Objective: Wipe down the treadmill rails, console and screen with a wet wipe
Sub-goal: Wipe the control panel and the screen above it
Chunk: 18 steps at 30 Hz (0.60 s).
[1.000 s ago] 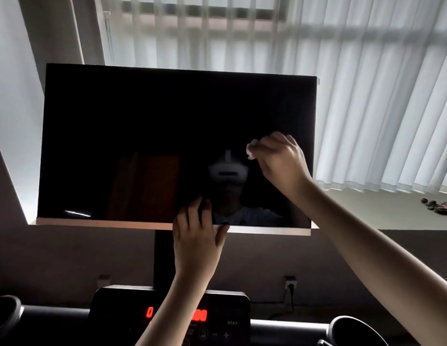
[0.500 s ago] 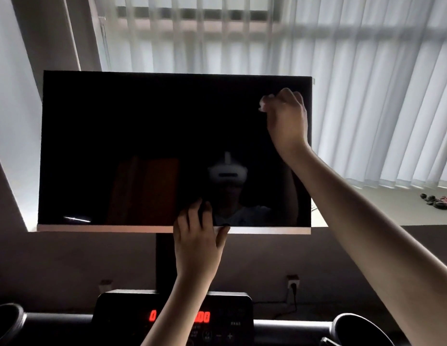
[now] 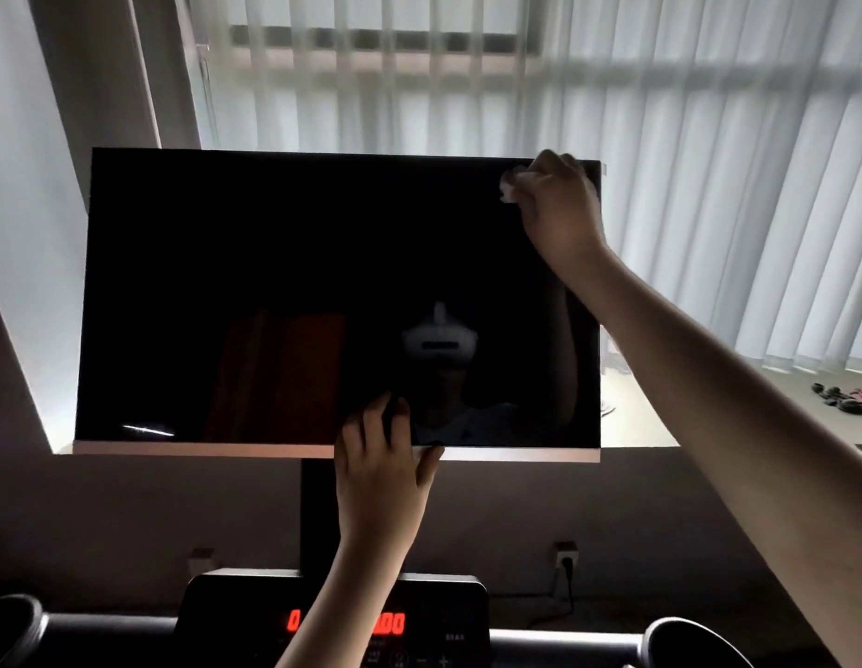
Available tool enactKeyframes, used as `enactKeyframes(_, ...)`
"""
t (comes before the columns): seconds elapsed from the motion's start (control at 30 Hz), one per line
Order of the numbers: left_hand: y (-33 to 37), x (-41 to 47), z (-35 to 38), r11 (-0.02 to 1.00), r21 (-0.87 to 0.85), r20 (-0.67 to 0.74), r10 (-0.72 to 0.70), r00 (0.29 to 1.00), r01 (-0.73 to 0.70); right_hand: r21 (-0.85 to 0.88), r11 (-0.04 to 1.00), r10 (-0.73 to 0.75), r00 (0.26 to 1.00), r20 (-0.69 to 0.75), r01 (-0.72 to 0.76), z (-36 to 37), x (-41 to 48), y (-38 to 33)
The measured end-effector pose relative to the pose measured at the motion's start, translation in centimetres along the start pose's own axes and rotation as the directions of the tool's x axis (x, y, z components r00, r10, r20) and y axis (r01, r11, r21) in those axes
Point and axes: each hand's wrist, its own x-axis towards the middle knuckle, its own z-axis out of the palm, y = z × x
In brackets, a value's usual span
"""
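We press the crumpled wet wipe [image 3: 510, 186] to the screen's [image 3: 274, 282] top right corner.

Our right hand [image 3: 561, 212] curls its fingers round the wet wipe, a soft white creased lump touching the glossy black glass just under the upper rim. Our left hand [image 3: 378, 479] lays its fingers flat on the screen's lower edge, thumb by the pale bezel strip [image 3: 202, 448], gripping nothing. Below, the dark rounded console [image 3: 448, 609] glows with red digits; pale vertical blinds [image 3: 708, 185] hang behind. Since half a second ago the right hand and wet wipe have climbed rightward into the corner, while the left hand has stayed put.
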Motion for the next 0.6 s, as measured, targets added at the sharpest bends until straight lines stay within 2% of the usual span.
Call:
enactKeyframes(0.1, 0.1, 0.0, -0.1, 1.0, -0.003, 0.008, -0.008, 1.0, 0.008, -0.006, 0.971, 0.238, 0.968, -0.083, -0.239, -0.6, 1.1, 1.2)
enactKeyframes(0.13, 0.0, 0.0, 0.0, 1.0, -0.003, 0.013, -0.011, 1.0, 0.011, 0.003, 0.963, 0.268, 0.958, -0.1, -0.269, -0.5, 1.1, 1.0)
enactKeyframes(0.27, 0.0, 0.0, 0.0, 1.0, 0.01, 0.019, -0.005, 1.0, 0.005, 0.038, 0.998, 0.053, 0.998, 0.033, -0.054, -0.2, -0.2, 0.2)
enactKeyframes(0.3, 0.0, 0.0, 0.0, 1.0, 0.01, 0.017, -0.005, 1.0, 0.004, 0.01, 0.999, 0.048, 0.998, 0.035, -0.049, -0.5, -0.1, 0.7)
enactKeyframes(0.37, 0.1, 0.0, -0.1, 1.0, 0.005, 0.017, -0.007, 1.0, 0.007, -0.059, 0.985, 0.162, 0.986, -0.033, -0.164, -0.8, 0.6, 1.8)
enactKeyframes(0.43, 0.1, 0.0, 0.0, 1.0, 0.004, 0.019, -0.01, 1.0, 0.01, -0.057, 0.963, 0.26, 0.963, -0.072, -0.264, -0.7, 0.4, 1.6)
enactKeyframes(0.47, 0.1, 0.0, 0.0, 1.0, 0.002, 0.022, -0.013, 1.0, 0.013, -0.041, 0.973, 0.224, 0.973, -0.057, -0.226, -0.4, -0.1, 1.0)
enactKeyframes(0.57, 0.2, 0.1, 0.0, 1.0, 0.0, 0.031, -0.02, 0.999, 0.02, 0.047, 0.999, -0.018, 1.0, -0.003, 0.018, -0.3, -2.1, 0.3)
enactKeyframes(0.6, 0.2, 0.1, 0.0, 1.0, 0.0, 0.032, -0.02, 0.999, 0.02, 0.034, 0.999, -0.02, 1.0, -0.002, 0.02, -0.8, -2.3, 0.5)
